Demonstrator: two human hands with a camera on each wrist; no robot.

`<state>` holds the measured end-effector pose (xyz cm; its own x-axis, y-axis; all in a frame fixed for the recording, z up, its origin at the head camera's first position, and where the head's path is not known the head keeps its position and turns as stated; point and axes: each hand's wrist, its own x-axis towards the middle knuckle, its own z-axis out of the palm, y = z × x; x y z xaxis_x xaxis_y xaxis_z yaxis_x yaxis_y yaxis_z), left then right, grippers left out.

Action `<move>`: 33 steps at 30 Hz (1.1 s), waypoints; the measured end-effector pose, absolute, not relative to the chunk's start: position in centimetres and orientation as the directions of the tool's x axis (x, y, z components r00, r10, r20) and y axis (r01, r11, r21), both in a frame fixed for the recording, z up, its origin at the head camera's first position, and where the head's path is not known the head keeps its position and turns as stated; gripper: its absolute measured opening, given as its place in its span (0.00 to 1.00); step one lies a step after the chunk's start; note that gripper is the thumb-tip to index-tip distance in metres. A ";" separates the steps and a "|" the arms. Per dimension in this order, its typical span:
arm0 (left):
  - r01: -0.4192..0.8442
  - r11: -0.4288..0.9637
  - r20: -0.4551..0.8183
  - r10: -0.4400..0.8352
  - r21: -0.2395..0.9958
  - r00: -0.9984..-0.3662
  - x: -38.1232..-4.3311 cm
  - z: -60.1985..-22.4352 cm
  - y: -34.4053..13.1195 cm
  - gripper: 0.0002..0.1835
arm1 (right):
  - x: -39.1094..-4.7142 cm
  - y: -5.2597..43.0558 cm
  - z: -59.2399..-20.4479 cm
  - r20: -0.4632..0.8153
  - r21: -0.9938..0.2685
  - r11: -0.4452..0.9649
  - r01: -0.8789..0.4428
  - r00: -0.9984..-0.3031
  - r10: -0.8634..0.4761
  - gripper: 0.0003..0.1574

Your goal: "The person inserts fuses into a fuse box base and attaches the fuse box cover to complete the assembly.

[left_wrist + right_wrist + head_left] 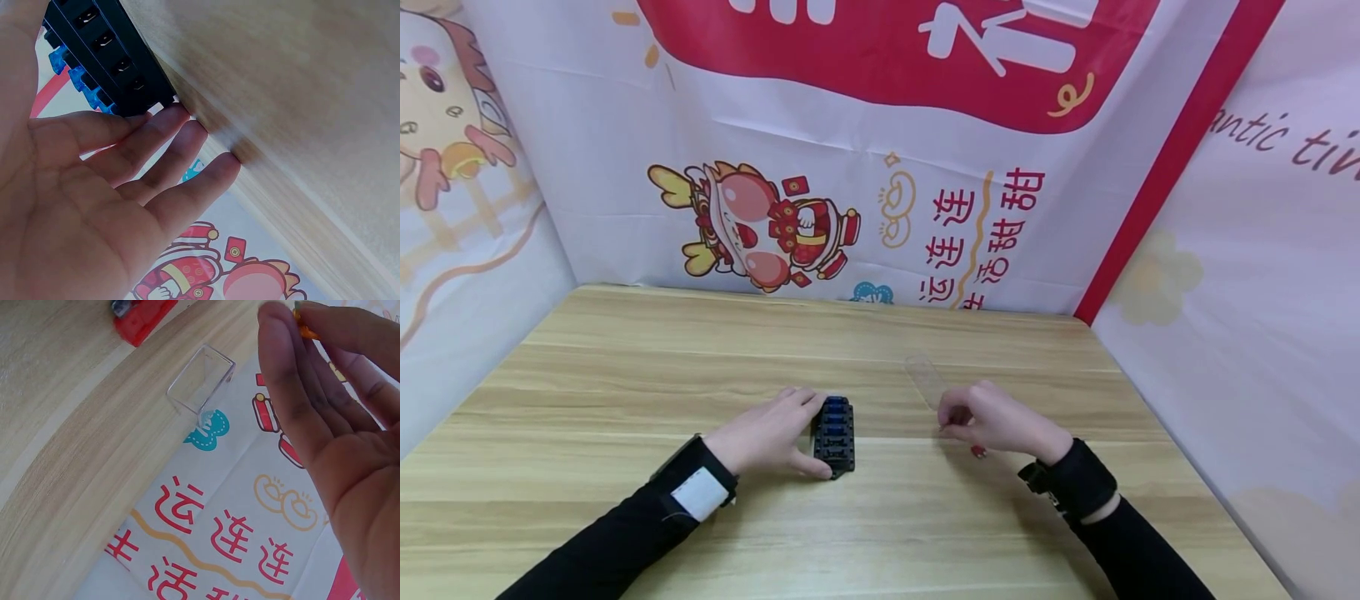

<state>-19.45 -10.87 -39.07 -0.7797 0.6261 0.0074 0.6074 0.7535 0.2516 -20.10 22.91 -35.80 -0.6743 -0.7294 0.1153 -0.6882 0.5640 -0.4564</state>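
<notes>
2 hands are at work over the pale wood-grain counter [880, 533], with a black fuse block [840, 450] between them, roughly midway between the counter's left and right edges. The left hand [778, 433] holds the block from its left side, thumb at the end toward the counter's near edge, fingers at the end toward the far edge; in the left wrist view the 4 fingers stretch out past the block's end. 3 blue pieces [78, 76] show along the block, and its near end looks black.

The right hand [1000, 421], nearer the counter's right edge, pinches a small orange piece [305, 326] between thumb and fingertips; fingers hide most of it. Below that hand, on its near-edge side, 1 red piece [978, 451] lies on the counter. A clear plastic cover [922, 375] lies between the right hand and the counter's far edge, apart from the block. Beyond the far edge hangs a white cloth [820, 125] with red lettering and a cartoon figure [767, 225]. Dark straps [1078, 483] circle both wrists.
</notes>
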 end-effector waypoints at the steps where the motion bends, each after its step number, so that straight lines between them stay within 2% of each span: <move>1: 0.608 0.753 0.008 0.627 0.251 -0.779 -19.5 -39.0 -10.9 0.58 | -20.2 22.9 -35.8 0.126 -0.450 0.560 -0.695 -0.671 -0.731 0.06; 9: 0.607 0.754 0.010 0.625 0.252 -0.780 -19.4 -39.0 -10.9 0.58 | -20.4 22.8 -35.9 0.234 -0.406 0.503 -0.763 -0.619 -0.749 0.08; 16: 0.603 0.756 0.005 0.622 0.254 -0.783 -19.4 -38.8 -10.9 0.58 | -20.3 22.7 -35.9 0.250 -0.413 0.522 -0.746 -0.644 -0.723 0.08; 24: 0.607 0.753 0.015 0.624 0.254 -0.781 -19.3 -38.9 -10.9 0.58 | -20.7 22.7 -36.3 0.314 -0.372 0.457 -0.808 -0.573 -0.757 0.09; 33: 0.609 0.751 0.013 0.627 0.254 -0.779 -19.4 -38.9 -10.9 0.58 | -20.7 22.6 -36.5 0.321 -0.360 0.451 -0.817 -0.562 -0.762 0.09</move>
<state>-19.37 -10.89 -38.90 -0.7788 0.6272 0.0128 0.6091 0.7512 0.2545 -20.71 22.55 -36.50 -0.5621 -0.7620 0.3215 -0.8169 0.4510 -0.3595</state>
